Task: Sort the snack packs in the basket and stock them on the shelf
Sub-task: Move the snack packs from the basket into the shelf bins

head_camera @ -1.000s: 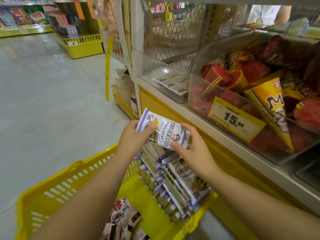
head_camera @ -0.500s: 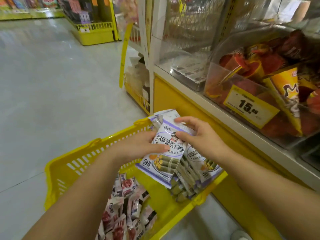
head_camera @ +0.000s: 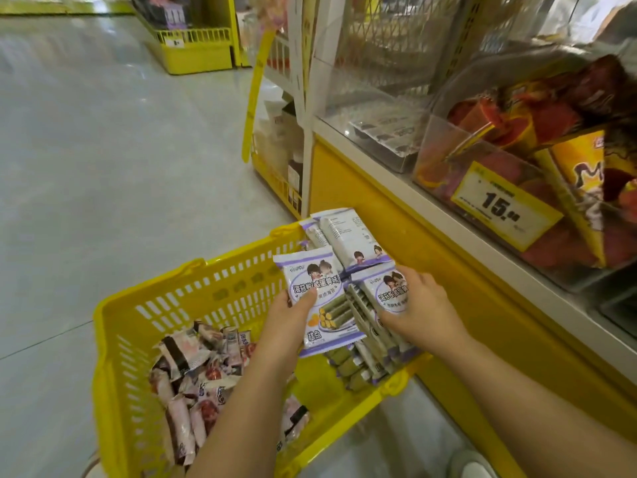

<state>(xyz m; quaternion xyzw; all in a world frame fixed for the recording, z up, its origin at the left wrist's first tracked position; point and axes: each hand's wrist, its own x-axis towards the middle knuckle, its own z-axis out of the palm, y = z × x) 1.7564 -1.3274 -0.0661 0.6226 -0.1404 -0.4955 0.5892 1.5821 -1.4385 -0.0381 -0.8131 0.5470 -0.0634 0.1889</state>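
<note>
The left hand (head_camera: 293, 319) pinches one purple seaweed-roll pack (head_camera: 324, 305) — thumb flat on its printed front, the other fingers hidden behind it — and holds it upright just left of the row of matching packs (head_camera: 368, 326). The right hand (head_camera: 424, 305) curls its fingers over the top of that row and grips the rightmost packs. The row stands on edge at the right end of the yellow basket (head_camera: 113, 312), and two more purple packs (head_camera: 348, 236) lean at its far end.

Judging by this, sorting is well on. The purple packs are gathered at the right, and a loose heap of pink-and-red packs (head_camera: 193, 381) lies in the near-left of the basket, apart from them. Stocking seems hardly begun — the clear bin (head_camera: 372, 146) on the shelf (head_camera: 448, 219) above shows only a thin layer of flat packs, while most of the stock sits in the basket. To the right of it, the bin of cone snacks (head_camera: 517, 143) with its yellow price tag (head_camera: 499, 205) looks full.

Both bare forearms reach in from the near edge over the basket and converge on the row.
</note>
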